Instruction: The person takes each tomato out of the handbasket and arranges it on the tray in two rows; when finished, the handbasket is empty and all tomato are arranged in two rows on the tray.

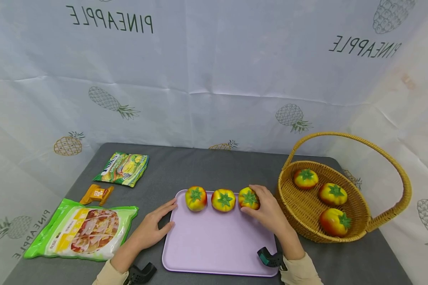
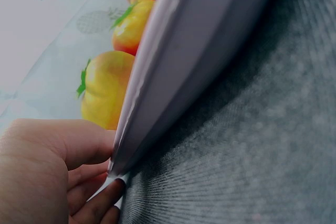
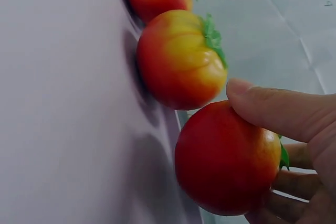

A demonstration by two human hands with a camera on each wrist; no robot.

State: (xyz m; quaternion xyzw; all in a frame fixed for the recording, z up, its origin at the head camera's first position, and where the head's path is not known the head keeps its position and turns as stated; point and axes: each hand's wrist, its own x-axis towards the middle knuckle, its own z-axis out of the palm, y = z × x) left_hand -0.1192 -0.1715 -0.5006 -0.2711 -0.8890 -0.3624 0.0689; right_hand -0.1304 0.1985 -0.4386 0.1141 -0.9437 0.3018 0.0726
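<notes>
Three red-and-yellow tomatoes with green leafy tops line the far edge of a lilac tray (image 1: 219, 241): a left tomato (image 1: 196, 198), a middle tomato (image 1: 223, 200) and a right tomato (image 1: 249, 198). My right hand (image 1: 269, 209) grips the right one, thumb on its near side and fingers round its far side. In the right wrist view this held tomato (image 3: 226, 161) sits close beside the middle one. My left hand (image 1: 151, 227) touches the tray's left edge with fairly straight, spread fingers. The left wrist view has its fingertips right at the rim (image 2: 116, 153).
To the right stands a wicker basket (image 1: 289, 202) with a tall handle, holding three more tomatoes. On the left lie a green snack packet (image 1: 125, 168), a small orange packet (image 1: 97, 194) and a large green-and-white food bag (image 1: 83, 231). A pineapple-print cloth (image 1: 199, 79) hangs behind the grey table.
</notes>
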